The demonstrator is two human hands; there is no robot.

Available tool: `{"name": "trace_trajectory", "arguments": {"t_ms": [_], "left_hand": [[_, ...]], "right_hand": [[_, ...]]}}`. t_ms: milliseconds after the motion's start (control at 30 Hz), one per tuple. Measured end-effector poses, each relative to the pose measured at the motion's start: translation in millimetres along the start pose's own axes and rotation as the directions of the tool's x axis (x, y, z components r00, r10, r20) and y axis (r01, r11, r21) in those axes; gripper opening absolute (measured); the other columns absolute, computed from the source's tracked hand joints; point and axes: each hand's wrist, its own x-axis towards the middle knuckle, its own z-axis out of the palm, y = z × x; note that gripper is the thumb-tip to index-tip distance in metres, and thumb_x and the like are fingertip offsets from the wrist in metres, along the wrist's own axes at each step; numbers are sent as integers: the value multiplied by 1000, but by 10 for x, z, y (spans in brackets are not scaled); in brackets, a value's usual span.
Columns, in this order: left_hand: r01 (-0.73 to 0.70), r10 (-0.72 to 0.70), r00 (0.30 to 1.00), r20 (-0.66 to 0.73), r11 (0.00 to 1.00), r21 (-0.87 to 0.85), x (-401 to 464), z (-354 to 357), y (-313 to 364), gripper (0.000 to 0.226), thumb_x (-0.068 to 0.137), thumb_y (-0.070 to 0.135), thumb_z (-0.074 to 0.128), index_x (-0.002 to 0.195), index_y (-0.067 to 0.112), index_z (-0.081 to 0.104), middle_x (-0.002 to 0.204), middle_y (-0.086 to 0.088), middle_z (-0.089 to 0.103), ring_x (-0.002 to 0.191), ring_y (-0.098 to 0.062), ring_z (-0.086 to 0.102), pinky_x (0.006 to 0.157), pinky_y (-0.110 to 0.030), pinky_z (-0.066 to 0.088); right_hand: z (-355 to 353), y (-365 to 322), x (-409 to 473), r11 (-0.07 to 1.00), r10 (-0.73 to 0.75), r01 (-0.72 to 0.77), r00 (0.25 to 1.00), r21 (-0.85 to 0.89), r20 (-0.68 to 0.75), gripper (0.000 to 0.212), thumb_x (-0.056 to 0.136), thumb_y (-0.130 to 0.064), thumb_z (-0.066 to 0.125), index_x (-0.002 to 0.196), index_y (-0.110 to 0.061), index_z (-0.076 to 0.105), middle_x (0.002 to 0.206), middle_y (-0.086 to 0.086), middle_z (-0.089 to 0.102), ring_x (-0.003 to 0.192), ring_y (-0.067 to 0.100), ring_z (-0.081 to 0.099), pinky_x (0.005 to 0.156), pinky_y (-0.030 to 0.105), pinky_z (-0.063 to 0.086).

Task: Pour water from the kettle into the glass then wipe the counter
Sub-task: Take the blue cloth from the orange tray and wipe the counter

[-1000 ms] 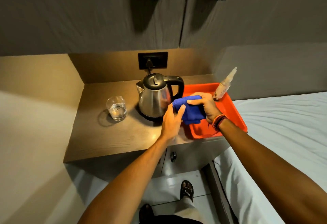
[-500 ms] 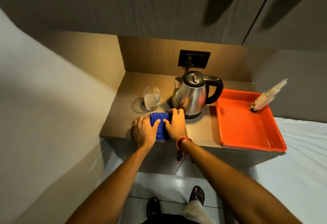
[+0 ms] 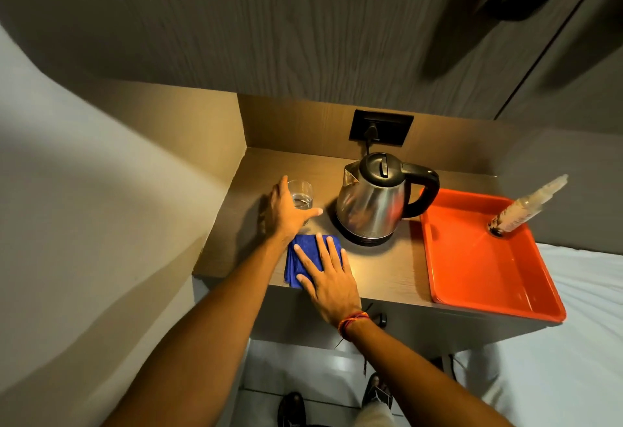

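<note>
A clear glass [image 3: 302, 192] with some water stands at the left of the wooden counter [image 3: 387, 273]. My left hand [image 3: 286, 214] wraps around its near left side, thumb stretched toward the kettle. The steel kettle [image 3: 371, 205], with black lid and handle, sits on its base in the middle, plugged into the wall socket [image 3: 381, 127]. A folded blue cloth [image 3: 301, 253] lies on the counter near the front edge. My right hand [image 3: 328, 278] rests flat on it with fingers spread, pressing it down.
An orange tray [image 3: 478, 271] fills the right end of the counter, with a spray bottle [image 3: 526, 205] leaning in its far corner. A white bed [image 3: 573, 359] lies to the right. Dark cupboard doors hang overhead and a wall closes the left side.
The cloth went from above the tray to the counter front. My left hand has left the cloth and reached to the glass. My right hand now lies flat on the cloth.
</note>
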Motion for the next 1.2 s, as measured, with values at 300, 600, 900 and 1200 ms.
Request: {"name": "trace_trajectory", "arguments": {"t_ms": [300, 600, 900, 1200], "left_hand": [[-42, 31, 973, -230, 998, -42, -37, -182, -251, 86, 61, 35, 93, 134, 21, 51, 129, -9, 64, 116, -29, 62, 75, -29, 49], [-96, 132, 932, -338, 988, 121, -44, -1076, -520, 85, 55, 42, 94, 128, 16, 60, 122, -8, 68, 110, -25, 63, 77, -25, 51], [-109, 138, 926, -351, 989, 101, -98, -1218, -580, 86, 57, 37, 95, 131, 12, 57, 125, -12, 66, 112, -28, 62, 81, -26, 48], [-103, 95, 980, -177, 994, -39, -37, -599, -310, 89, 60, 32, 94, 137, 19, 51, 131, -7, 65, 118, -26, 63, 90, -38, 59]], "right_hand": [[-30, 27, 350, 997, 52, -54, 998, 46, 46, 64, 100, -62, 14, 156, -40, -7, 168, 11, -3, 155, 33, -6, 124, 55, 9], [-307, 32, 1420, 981, 106, -133, 978, 144, 182, 61, 104, -52, 23, 156, -42, -7, 166, 7, -19, 151, 34, -22, 122, 62, 5], [-114, -502, 1162, 995, -94, 90, 983, 33, 157, 64, 100, -61, 20, 157, -40, 0, 169, 8, -5, 155, 34, -5, 123, 58, 2], [42, -19, 341, 997, -73, 74, 997, 36, -11, 63, 100, -65, 21, 156, -44, 2, 169, 0, 4, 156, 25, 3, 123, 57, 6]]}}
